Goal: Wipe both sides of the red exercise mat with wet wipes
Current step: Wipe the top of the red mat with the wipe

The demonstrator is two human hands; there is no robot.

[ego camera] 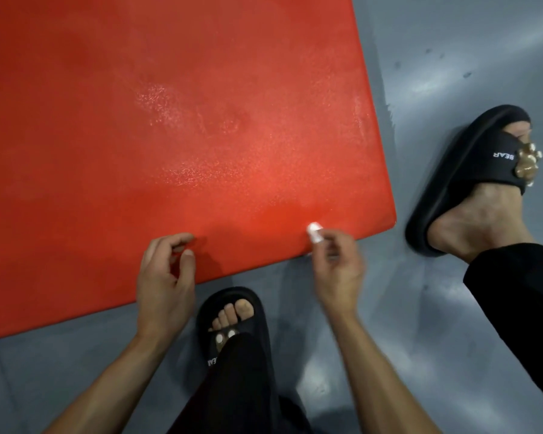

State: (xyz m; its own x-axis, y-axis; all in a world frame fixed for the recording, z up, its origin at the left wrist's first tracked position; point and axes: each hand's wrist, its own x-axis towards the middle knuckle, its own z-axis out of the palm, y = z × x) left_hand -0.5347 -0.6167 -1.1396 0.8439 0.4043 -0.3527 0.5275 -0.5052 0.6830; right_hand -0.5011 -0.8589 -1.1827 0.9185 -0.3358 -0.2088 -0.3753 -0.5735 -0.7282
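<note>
The red exercise mat (176, 126) lies flat on the grey floor and fills the upper left of the view, with damp shiny patches near its middle. My left hand (165, 280) hovers over the mat's near edge, its fingers loosely curled and holding nothing. My right hand (337, 267) is at the near edge close to the right corner and pinches a small crumpled white wet wipe (314, 231) at its fingertips, over the mat.
My two feet in black slippers stand on the grey floor (452, 42): one slipper (232, 321) just below the mat's near edge between my arms, the other slipper (470, 170) to the right of the mat's corner.
</note>
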